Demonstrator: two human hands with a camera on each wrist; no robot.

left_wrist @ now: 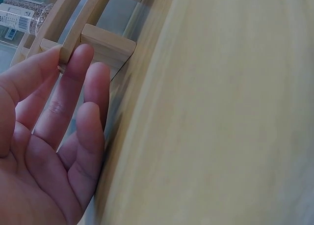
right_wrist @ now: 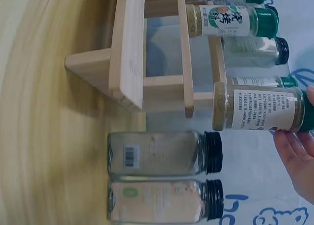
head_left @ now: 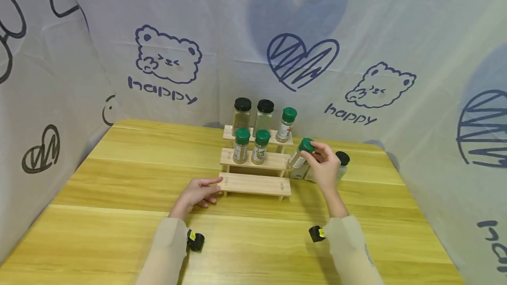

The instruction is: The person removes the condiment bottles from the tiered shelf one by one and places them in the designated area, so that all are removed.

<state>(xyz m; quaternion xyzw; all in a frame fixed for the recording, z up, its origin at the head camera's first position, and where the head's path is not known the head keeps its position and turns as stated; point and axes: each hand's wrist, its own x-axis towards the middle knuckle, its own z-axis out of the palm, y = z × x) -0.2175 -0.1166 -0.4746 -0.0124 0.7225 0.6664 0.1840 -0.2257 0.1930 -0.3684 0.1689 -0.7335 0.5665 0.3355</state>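
A three-tier wooden spice rack (head_left: 255,184) stands on the table. At the left end of its lowest step, my left hand (head_left: 196,192) pinches the board's corner between thumb and fingers. My right hand (head_left: 325,169) grips a green-capped spice jar (right_wrist: 260,108) by the cap and holds it tilted at the right end of the middle step. Two green-capped jars (head_left: 259,147) stand on that middle step, toward the left. On the top step are two black-capped jars (head_left: 264,118) and one green-capped jar (head_left: 286,126). The lowest step bears no jars.
Two black-capped glass jars (right_wrist: 157,154) stand on the table right of the rack, partly behind my right hand in the head view. A printed white cloth (head_left: 233,34) hangs close behind the rack. The wooden table (head_left: 253,241) extends in front.
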